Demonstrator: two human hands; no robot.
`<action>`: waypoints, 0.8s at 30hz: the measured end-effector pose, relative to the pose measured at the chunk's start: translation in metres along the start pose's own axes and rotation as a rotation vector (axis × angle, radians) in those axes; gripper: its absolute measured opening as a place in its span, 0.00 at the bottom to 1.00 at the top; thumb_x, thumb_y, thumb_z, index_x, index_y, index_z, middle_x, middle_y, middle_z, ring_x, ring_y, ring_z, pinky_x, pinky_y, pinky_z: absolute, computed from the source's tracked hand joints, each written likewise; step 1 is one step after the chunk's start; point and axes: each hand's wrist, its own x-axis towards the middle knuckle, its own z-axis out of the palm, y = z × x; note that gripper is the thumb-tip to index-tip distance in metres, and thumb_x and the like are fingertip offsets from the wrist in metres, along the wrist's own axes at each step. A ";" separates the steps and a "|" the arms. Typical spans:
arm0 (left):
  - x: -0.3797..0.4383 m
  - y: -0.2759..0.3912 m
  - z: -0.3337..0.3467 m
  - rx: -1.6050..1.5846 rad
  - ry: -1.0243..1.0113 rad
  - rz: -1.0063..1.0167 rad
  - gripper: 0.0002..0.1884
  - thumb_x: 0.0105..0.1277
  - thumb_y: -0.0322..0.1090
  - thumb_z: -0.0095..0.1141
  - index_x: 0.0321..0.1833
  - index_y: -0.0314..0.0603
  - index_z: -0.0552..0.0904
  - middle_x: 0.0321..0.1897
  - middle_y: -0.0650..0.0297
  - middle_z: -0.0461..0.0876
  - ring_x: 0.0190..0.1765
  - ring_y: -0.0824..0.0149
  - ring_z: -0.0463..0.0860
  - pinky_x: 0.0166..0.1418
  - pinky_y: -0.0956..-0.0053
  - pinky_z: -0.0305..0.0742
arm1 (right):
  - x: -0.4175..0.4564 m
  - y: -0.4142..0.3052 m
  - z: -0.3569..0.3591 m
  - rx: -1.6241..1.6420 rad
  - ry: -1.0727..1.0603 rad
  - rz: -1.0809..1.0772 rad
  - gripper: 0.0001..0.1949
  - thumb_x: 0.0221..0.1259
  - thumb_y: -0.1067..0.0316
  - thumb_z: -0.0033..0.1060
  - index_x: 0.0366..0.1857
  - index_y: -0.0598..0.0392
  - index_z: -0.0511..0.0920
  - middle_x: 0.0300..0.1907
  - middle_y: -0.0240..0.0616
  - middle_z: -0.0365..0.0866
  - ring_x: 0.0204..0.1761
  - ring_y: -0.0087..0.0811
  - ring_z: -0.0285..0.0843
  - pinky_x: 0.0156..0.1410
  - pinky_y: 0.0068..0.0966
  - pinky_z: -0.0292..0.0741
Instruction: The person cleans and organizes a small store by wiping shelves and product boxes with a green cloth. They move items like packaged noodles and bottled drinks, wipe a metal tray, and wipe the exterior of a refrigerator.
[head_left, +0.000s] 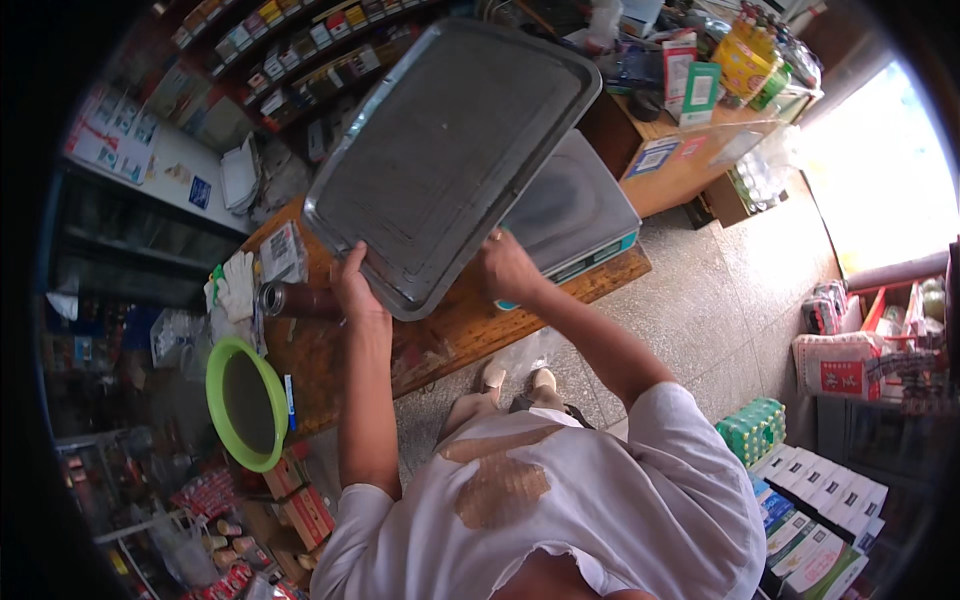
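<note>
A grey metal tray (457, 150) is tilted above the wooden counter, its lower left edge gripped by my left hand (360, 292). My right hand (510, 266) is closed at the tray's lower right edge, beside a weighing scale (570, 202); its fingertips are partly hidden, and whether they grip something cannot be told. Part of the scale lies behind the tray. A dark flask (304, 300) without a lid lies on its side just left of my left hand. White gloves (238, 289) lie past the flask.
A green basin (277, 397) holding dark liquid stands at the left end of the wooden counter (420, 352), near a blue marker (290, 401). Cigarette packs fill shelves (300, 45) behind. A wooden desk (667, 172) adjoins at right. Stacked boxes (821, 487) and a green bottle pack (752, 430) stand lower right.
</note>
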 end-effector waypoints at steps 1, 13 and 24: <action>0.000 -0.013 0.005 -0.012 -0.017 -0.042 0.20 0.64 0.23 0.55 0.60 0.38 0.74 0.57 0.53 0.77 0.59 0.54 0.77 0.62 0.58 0.74 | -0.017 -0.005 -0.012 0.167 0.007 -0.080 0.20 0.50 0.70 0.56 0.51 0.52 0.81 0.62 0.39 0.73 0.70 0.45 0.62 0.74 0.44 0.60; 0.008 -0.115 0.024 0.178 -0.149 -0.111 0.21 0.60 0.22 0.57 0.58 0.33 0.75 0.54 0.54 0.79 0.55 0.55 0.79 0.61 0.59 0.74 | -0.173 0.187 -0.037 0.104 0.593 0.546 0.22 0.50 0.84 0.54 0.52 0.56 0.79 0.56 0.47 0.79 0.59 0.47 0.77 0.66 0.39 0.73; 0.032 -0.122 0.025 0.307 -0.237 -0.162 0.21 0.60 0.26 0.60 0.58 0.36 0.76 0.53 0.56 0.80 0.54 0.58 0.79 0.60 0.63 0.74 | -0.105 0.079 0.031 0.284 0.933 1.181 0.30 0.58 0.76 0.53 0.67 0.65 0.62 0.67 0.64 0.61 0.68 0.59 0.61 0.72 0.42 0.63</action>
